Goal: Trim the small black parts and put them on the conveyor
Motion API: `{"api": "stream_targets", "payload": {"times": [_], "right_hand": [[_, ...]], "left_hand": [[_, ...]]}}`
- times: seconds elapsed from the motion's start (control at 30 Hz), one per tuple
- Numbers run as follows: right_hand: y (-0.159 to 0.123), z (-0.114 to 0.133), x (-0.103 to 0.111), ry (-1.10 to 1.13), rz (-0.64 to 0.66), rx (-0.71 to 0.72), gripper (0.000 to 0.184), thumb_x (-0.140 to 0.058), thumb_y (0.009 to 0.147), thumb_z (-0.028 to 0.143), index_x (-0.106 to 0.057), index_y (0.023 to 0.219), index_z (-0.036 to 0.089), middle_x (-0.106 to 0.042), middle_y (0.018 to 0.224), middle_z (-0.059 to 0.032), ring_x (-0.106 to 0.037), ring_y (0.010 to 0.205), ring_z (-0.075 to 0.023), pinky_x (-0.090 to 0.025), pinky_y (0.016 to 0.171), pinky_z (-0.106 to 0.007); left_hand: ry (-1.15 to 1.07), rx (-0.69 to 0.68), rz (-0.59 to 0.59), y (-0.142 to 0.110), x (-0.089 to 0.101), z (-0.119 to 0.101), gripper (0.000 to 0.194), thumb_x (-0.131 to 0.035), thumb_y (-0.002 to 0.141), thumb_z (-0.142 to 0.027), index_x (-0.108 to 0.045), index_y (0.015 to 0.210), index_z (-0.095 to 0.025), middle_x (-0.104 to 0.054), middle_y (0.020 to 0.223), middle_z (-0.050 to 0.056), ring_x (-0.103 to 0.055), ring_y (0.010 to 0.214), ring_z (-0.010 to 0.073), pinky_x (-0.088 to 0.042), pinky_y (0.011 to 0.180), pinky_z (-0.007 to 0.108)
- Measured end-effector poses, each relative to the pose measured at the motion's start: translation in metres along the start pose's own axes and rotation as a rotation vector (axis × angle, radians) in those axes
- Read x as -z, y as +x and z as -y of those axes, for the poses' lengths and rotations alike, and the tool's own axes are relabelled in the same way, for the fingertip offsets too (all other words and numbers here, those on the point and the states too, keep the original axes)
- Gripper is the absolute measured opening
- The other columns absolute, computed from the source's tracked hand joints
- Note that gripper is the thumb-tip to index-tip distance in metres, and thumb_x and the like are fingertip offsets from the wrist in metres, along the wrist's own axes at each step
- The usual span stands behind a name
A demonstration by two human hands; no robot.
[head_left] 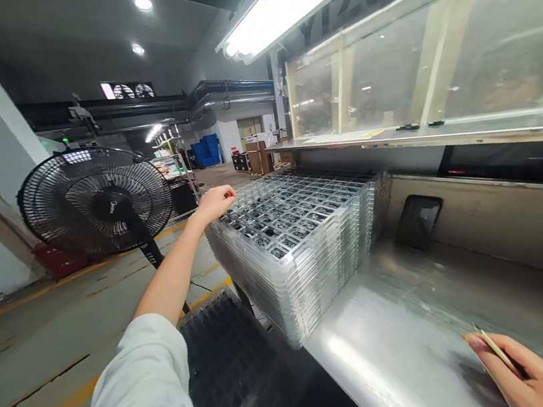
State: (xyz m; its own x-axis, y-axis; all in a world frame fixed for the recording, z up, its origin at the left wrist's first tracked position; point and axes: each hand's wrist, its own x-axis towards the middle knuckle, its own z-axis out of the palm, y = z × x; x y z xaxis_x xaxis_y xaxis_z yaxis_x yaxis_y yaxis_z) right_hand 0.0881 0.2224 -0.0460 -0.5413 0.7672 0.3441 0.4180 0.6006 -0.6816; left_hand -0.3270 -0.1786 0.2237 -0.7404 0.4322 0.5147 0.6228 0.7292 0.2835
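Center: left hand (216, 204) at edge of tray stack (325, 277), grip unclear. Lower right: right hand (532, 370) grasping thin stick (495, 348).

One head-worn view — close above the stacked trays (309, 259) — looks forward and down across the metal bench (396, 341).

We cannot tell whether the curled fingertips of the left hand (217, 203) touch the top clear plastic tray (262, 250), and the dark parts (300, 232) in its pockets are too small for us to identify. Near right, the picture's edge cuts off the right hand (521, 364) at the wrist, while its fingers hide the lower end of a thin stick-like tool (497, 348). Near left, we see the lower tray stack (231, 364) blurred, dim and partly covered by the pale sleeve (146, 389), itself cropped.
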Motion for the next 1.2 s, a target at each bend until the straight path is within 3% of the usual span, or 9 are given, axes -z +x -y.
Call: {"api": "stream_targets", "payload": {"times": [0.17,0.3,0.37,0.57,0.67,0.73,0.8,0.97,1.2], "right_hand": [[-0.013,0.037,0.01,0.196,0.041,0.053,0.05,-0.057,0.078,0.072,-0.076,0.082,0.026,-0.068,0.073,-0.0044,-0.062,0.065,-0.0253,-0.047,0.064,-0.035],[-0.015,0.038,0.009,0.357,-0.091,0.034,0.053,-0.053,0.09,0.068,-0.069,0.077,0.019,-0.054,0.063,-0.0015,-0.05,0.062,-0.0194,-0.04,0.063,-0.031],[-0.014,0.032,0.007,0.503,-0.16,0.009,0.054,-0.05,0.095,0.068,-0.069,0.084,0.018,-0.053,0.065,-0.0013,-0.049,0.063,-0.0188,-0.039,0.063,-0.031],[-0.018,0.027,0.002,0.667,-0.2,0.003,0.05,-0.049,0.102,0.065,-0.068,0.091,0.02,-0.055,0.07,-0.0015,-0.052,0.066,-0.0182,-0.04,0.062,-0.029],[-0.018,0.028,0.002,0.679,-0.214,-0.005,0.051,-0.049,0.102,0.067,-0.067,0.092,0.02,-0.056,0.07,-0.0012,-0.051,0.065,-0.0178,-0.04,0.061,-0.028],[-0.017,0.028,0.003,0.713,-0.234,-0.033,0.052,-0.05,0.101,0.07,-0.067,0.092,0.021,-0.056,0.071,-0.0015,-0.049,0.063,-0.0173,-0.038,0.056,-0.027],[-0.015,0.026,0.003,0.752,-0.253,-0.057,0.054,-0.05,0.099,0.072,-0.066,0.094,0.021,-0.055,0.073,-0.0016,-0.047,0.061,-0.0162,-0.035,0.052,-0.026],[-0.014,0.019,0.0,0.783,-0.235,-0.099,0.056,-0.051,0.098,0.074,-0.064,0.096,0.02,-0.055,0.074,-0.0012,-0.044,0.057,-0.0138,-0.032,0.048,-0.025],[-0.018,0.023,-0.003,0.863,-0.164,-0.136,0.049,-0.059,0.098,0.068,-0.063,0.097,0.019,-0.052,0.075,0.0008,-0.038,0.052,-0.0097,-0.028,0.046,-0.025]], "left_hand": [[-0.32,-0.396,-0.276,-0.062,-0.009,-0.103,0.02,-0.056,0.093,-0.029,-0.072,0.102,-0.021,-0.073,0.091,0.006,-0.063,0.076,0.0174,-0.05,0.072,0.028],[-0.388,-1.132,-0.265,-0.159,-0.028,-0.192,0.033,-0.063,0.085,-0.014,-0.073,0.113,-0.029,-0.075,0.087,0.003,-0.069,0.074,0.02,-0.055,0.066,0.033],[-0.493,-1.302,-0.276,-0.201,-0.048,-0.225,0.036,-0.065,0.083,-0.011,-0.071,0.115,-0.024,-0.074,0.08,0.004,-0.067,0.063,0.0205,-0.051,0.053,0.034],[-0.986,-0.936,-0.009,-0.238,-0.15,-0.301,0.018,-0.058,0.092,-0.012,-0.071,0.099,-0.022,-0.067,0.069,0.002,-0.059,0.058,0.0156,-0.045,0.055,0.03],[-1.268,-0.393,0.274,-0.214,-0.211,-0.33,0.018,-0.058,0.096,-0.028,-0.067,0.083,-0.019,-0.057,0.06,-0.001,-0.05,0.052,0.0121,-0.04,0.052,0.026],[-1.461,0.014,0.326,-0.194,-0.246,-0.35,0.023,-0.058,0.093,-0.038,-0.061,0.081,-0.019,-0.047,0.054,-0.004,-0.039,0.046,0.0103,-0.03,0.046,0.023],[-1.546,0.184,0.344,-0.18,-0.276,-0.367,0.026,-0.062,0.088,-0.044,-0.058,0.08,-0.019,-0.042,0.053,-0.006,-0.035,0.047,0.0093,-0.026,0.046,0.022],[-1.493,0.098,0.532,-0.183,-0.317,-0.386,0.03,-0.066,0.084,-0.046,-0.059,0.077,-0.018,-0.04,0.051,-0.007,-0.034,0.049,0.0094,-0.027,0.05,0.023],[-1.468,-0.009,0.634,-0.193,-0.326,-0.377,0.033,-0.064,0.087,-0.045,-0.055,0.07,-0.018,-0.049,0.06,-0.003,-0.043,0.057,0.0104,-0.034,0.056,0.024]]}}
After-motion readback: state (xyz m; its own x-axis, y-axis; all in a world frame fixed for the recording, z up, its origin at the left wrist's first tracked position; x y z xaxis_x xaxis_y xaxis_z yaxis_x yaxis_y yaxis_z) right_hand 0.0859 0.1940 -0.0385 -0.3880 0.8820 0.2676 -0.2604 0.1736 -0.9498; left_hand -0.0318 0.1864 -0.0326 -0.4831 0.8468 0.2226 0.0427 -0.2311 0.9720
